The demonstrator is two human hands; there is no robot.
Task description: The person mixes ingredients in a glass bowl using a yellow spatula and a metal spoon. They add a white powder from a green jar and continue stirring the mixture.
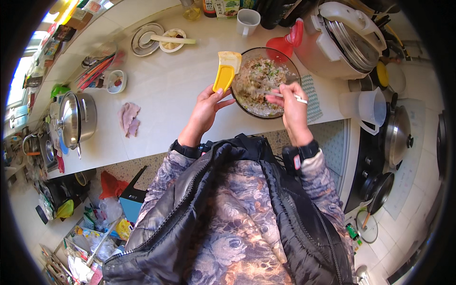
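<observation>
My left hand [205,108] grips a yellow-handled scraper [223,76] by its lower end. The scraper's pale, food-stained blade points up, beside the rim of a glass bowl [298,71]. Chopped, mixed food [263,67] with white, brown and green bits fills much of the bowl. Over the right side of the bowl, my right hand [293,101] is closed around pale chopsticks [301,99]. Their far ends reach into the food, where they blur.
A teal-patterned cloth [314,99] lies right of the bowl. Behind stand a red spray bottle [290,37], a white mug [247,22] and a large electric pressure cooker [320,53]. A plastic jug [370,107] is at right. Leftward are a pink rag [129,119] and a steel pot [87,115].
</observation>
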